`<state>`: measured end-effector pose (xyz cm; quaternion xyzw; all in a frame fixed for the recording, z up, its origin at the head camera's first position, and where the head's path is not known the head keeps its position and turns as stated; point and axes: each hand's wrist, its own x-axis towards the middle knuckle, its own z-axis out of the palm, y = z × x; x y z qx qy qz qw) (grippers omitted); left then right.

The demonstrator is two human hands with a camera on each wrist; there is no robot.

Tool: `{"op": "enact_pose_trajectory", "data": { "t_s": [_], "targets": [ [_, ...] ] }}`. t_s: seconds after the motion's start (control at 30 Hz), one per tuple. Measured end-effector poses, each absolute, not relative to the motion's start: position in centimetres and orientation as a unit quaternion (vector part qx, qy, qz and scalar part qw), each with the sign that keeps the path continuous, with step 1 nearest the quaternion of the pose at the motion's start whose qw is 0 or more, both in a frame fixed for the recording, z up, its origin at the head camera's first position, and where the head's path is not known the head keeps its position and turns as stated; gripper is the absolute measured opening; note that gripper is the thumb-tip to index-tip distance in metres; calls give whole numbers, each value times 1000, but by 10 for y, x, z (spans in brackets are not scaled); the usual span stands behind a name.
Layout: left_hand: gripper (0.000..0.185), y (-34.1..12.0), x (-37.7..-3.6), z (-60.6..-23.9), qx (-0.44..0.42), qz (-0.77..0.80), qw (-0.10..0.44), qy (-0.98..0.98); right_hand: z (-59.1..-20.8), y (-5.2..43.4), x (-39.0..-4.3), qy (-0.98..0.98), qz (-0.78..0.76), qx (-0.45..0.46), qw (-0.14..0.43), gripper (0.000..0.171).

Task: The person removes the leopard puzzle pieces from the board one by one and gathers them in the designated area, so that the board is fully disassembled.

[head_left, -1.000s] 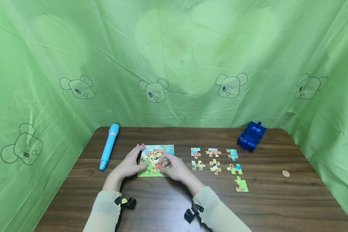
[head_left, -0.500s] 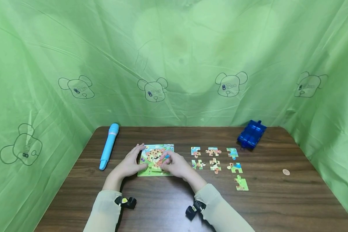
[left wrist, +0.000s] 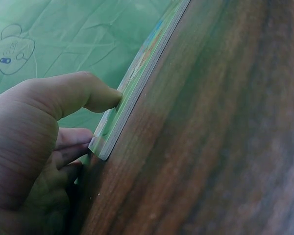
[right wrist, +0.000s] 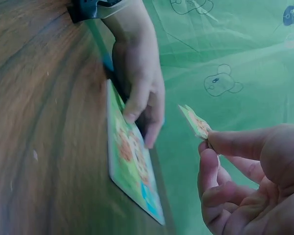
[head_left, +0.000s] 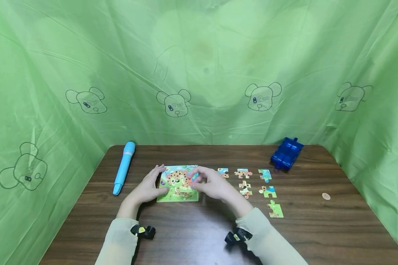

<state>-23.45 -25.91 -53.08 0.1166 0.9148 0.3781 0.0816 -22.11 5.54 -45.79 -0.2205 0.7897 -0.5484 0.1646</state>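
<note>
A jigsaw board with a spotted cartoon leopard on a green and blue ground lies flat on the table. My left hand holds it at the left side, its thumb on the picture and its fingers along the edge. Over the board's right part, my right hand pinches a small puzzle piece between thumb and fingertips. In the right wrist view the piece is raised clear of the board. The left wrist view shows my left thumb pressing on the board's top face.
Several loose puzzle pieces lie in rows to the right, one partly hidden by my right hand. A blue microphone lies at the left. At the back right sits a blue plastic case; a small pale disc lies farther right.
My right hand has lifted off the board and shifted right with the puzzle piece in its fingers. My left hand has stayed in place.
</note>
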Motion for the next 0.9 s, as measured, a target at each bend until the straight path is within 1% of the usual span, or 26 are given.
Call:
{"op": "enact_pose_trajectory", "data": {
  "t_s": [0.17, 0.33, 0.57, 0.73, 0.9],
  "targets": [
    [88, -260, -235, -531, 117, 376, 80, 916, -448, 82, -217, 804, -521, -240, 156, 24],
    [88, -261, -233, -531, 115, 373, 80, 917, -444, 111, -201, 810, -505, -263, 139, 20],
    [88, -260, -231, -530, 117, 377, 80, 915, -449, 155, -183, 822, -487, -272, 112, 19],
    [88, -259, -232, -531, 113, 377, 80, 916, -454, 187, -180, 828, -475, -273, 115, 19],
    [88, -259, -234, -531, 117, 377, 78, 916, -457, 210, -180, 837, -466, -267, 106, 19]
  ]
}}
